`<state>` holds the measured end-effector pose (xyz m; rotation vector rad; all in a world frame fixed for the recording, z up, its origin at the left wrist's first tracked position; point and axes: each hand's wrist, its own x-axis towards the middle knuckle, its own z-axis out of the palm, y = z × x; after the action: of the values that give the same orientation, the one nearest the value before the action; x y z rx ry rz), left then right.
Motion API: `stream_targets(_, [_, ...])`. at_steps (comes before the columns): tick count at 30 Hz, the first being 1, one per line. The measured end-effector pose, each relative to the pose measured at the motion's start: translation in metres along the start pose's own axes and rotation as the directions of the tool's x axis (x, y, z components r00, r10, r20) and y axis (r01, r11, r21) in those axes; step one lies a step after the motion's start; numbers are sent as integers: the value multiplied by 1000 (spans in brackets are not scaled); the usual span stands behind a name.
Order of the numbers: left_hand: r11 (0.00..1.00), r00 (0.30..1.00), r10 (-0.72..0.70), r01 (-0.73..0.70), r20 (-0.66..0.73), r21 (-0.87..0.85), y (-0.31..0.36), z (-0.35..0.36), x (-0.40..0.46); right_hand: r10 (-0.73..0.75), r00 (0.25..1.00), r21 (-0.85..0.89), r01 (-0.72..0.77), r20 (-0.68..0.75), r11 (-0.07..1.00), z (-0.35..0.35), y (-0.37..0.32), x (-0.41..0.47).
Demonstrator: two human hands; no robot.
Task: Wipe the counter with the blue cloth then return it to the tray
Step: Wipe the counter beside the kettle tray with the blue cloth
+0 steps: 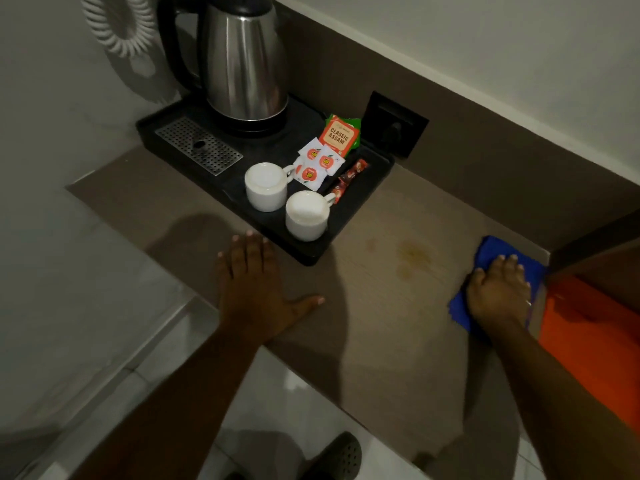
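The blue cloth (491, 249) lies flat on the brown counter (388, 306) at its far right end. My right hand (498, 292) presses down on the cloth, palm flat, covering most of it. My left hand (256, 289) rests flat on the counter with fingers spread, just left of the black tray's (363, 199) near corner, holding nothing. Yellowish stains (414, 256) mark the counter between my hands. The tray stands at the back left of the counter.
On the tray stand a steel kettle (246, 60), two upturned white cups (266, 185), tea sachets (337, 136) and a metal drip grate (199, 145). A black wall socket (394, 124) sits behind the tray. Something orange (588, 327) borders the counter's right end. My shoe (339, 455) shows on the tiled floor.
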<state>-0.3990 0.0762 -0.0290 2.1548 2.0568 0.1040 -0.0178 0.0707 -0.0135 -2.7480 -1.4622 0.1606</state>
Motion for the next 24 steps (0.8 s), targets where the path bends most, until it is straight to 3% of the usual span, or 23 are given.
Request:
stream_targets(2, [1000,1000,4,-4,-4,-4,0,0,1,-57,998,14,57,-8,998,-2,-41,0])
stream_targets(6, [1000,1000,4,-4,1,-1,1,0,0,-334,943,72,333,-4,940,3,-102,-37])
stream_targets(10, [1000,1000,11,-10,24,-18,-2,-2,2,-547,835,52,545,54,837,4,-53,-62])
stream_targets(13, [1000,999,18,-17,27,-26,-2,-1,2,-426,903,50,423,59,905,-2,3,-47])
stream_targets(16, [999,1000,18,-17,8,-37,-2,2,2,-252,967,39,251,30,967,-6,16,-19])
stream_targets(21, [999,999,20,-21,-26,-41,-3,7,2,-4,1000,20,3,20,1000,-12,-52,30])
stream_targets(24, [999,999,21,-22,-43,-32,-3,9,1,-41,999,47,40,24,998,-7,-110,35])
